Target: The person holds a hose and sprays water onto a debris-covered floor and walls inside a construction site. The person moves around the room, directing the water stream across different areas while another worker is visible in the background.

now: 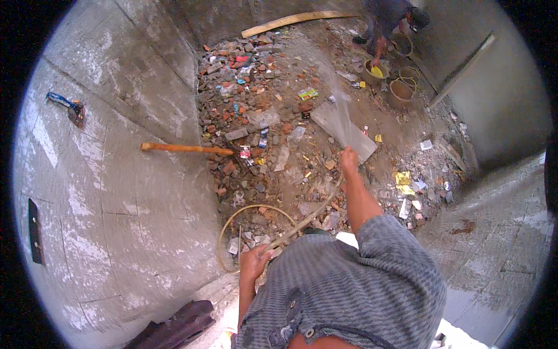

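Note:
A pale, flexible hose [314, 214] runs across the front of my body, with one loop of it curving out on the left. My left hand [253, 263] is closed round the hose low on the left, near my waist. Farther forward, my right hand [349, 158] grips the hose near its end, arm stretched out. From there a spray of water [340, 99] fans away from me. A flat grey slab [359, 142] lies on the rubble just beyond my right hand, partly behind the spray.
Broken brick rubble [232, 99] and litter cover the floor on the left. Far right, a bent-over person [386, 23] reaches into a bucket [372, 78]; another bucket [401, 96] stands nearby. A wooden stick [186, 149] juts across the left wall. A plank [296, 22] lies at the back.

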Available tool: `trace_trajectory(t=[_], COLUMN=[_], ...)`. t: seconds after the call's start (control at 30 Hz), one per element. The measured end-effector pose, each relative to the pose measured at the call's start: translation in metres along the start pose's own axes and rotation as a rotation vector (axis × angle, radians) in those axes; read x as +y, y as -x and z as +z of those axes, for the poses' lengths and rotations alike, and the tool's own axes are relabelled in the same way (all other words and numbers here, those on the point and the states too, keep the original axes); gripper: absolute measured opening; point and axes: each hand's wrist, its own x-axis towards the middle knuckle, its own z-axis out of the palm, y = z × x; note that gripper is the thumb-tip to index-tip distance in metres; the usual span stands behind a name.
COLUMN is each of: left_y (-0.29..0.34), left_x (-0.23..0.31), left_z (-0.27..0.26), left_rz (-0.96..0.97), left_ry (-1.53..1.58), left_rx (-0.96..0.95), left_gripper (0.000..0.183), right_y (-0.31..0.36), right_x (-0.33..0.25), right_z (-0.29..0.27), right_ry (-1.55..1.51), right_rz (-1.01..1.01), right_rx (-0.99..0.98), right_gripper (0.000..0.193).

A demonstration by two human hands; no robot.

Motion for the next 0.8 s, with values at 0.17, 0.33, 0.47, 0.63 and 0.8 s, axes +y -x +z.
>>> trace_trajectory(t=[0.17, 0.33, 0.47, 0.63, 0.8], left_y=[-0.003, -0.007, -0.009, -0.009, -0.006], left_x=[-0.003, -0.001, 0.003, 0.006, -0.001], left_z=[0.004, 0.003, 0.0, -0.005, 0.002], left_rz=[0.086, 0.104, 0.109, 0.108, 0.163], left_ry=[0.007, -0.024, -0.073, -0.105, -0.069], left_rx=[0.001, -0.045, -0.052, -0.049, 0.042], left_gripper=[0.038, 0.04, 0.041, 0.041, 0.041], right_y=[0.016, 0.02, 0.016, 0.006, 0.016], right_x=[0.016, 0.038, 0.042, 0.019, 0.005], right_z=[-0.025, -0.038, -0.033, -0.025, -0.029], right_ry=[0.119, 0.222, -0.001, 0.204, 0.107], right_rz=[0.043, 0.02, 0.07, 0.019, -0.022], right_rx=[0.096, 0.1, 0.078, 0.031, -0.006], right_gripper=[0.046, 0.046, 0.045, 0.045, 0.05])
